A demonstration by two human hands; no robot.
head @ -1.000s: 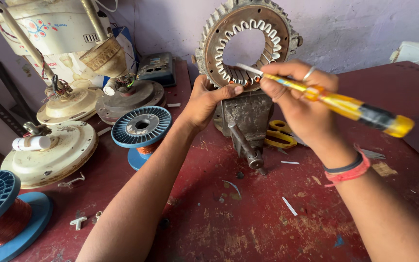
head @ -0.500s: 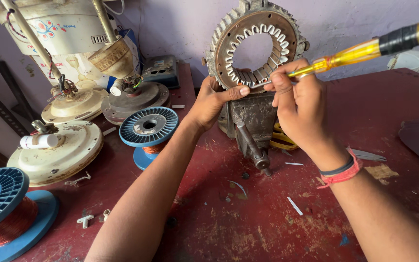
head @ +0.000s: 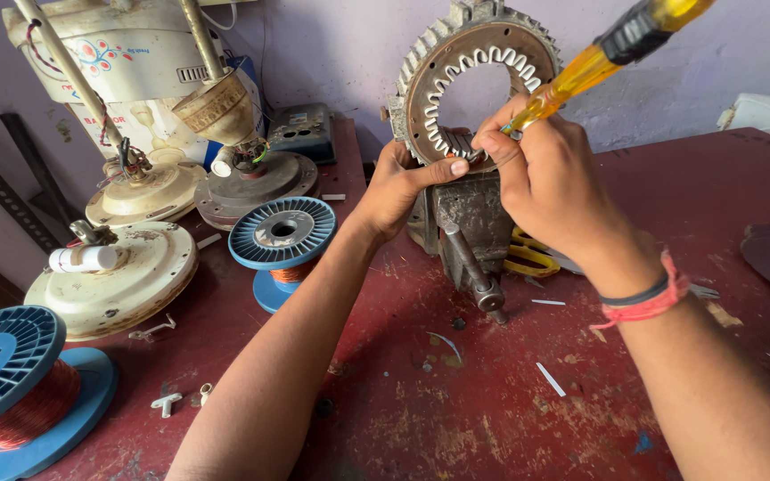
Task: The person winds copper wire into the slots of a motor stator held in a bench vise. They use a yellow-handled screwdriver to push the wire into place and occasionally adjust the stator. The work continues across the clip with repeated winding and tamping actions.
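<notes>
A round grey motor stator ring (head: 428, 67) with white slot liners stands upright, clamped in a small bench vise (head: 472, 223) on the red table (head: 456, 401). My left hand (head: 398, 187) grips the ring's lower left rim, thumb pressed along the bottom of its bore. My right hand (head: 550, 183) holds a screwdriver (head: 612, 44) with a yellow and black handle, tilted up to the right, its tip at the lower slots of the ring. A red and dark band sits on my right wrist.
Blue spools of copper wire stand at the centre left (head: 282, 236) and the bottom left (head: 15, 387). Cream fan motor housings (head: 113, 276) and fan parts (head: 149, 58) crowd the left and back. Yellow-handled scissors (head: 528, 254) lie behind the vise. Small screws and scraps litter the table.
The screwdriver handle has swung from pointing right and down to pointing up to the right. Its tip has stayed at the stator's lower slots. My left hand keeps its hold on the ring.
</notes>
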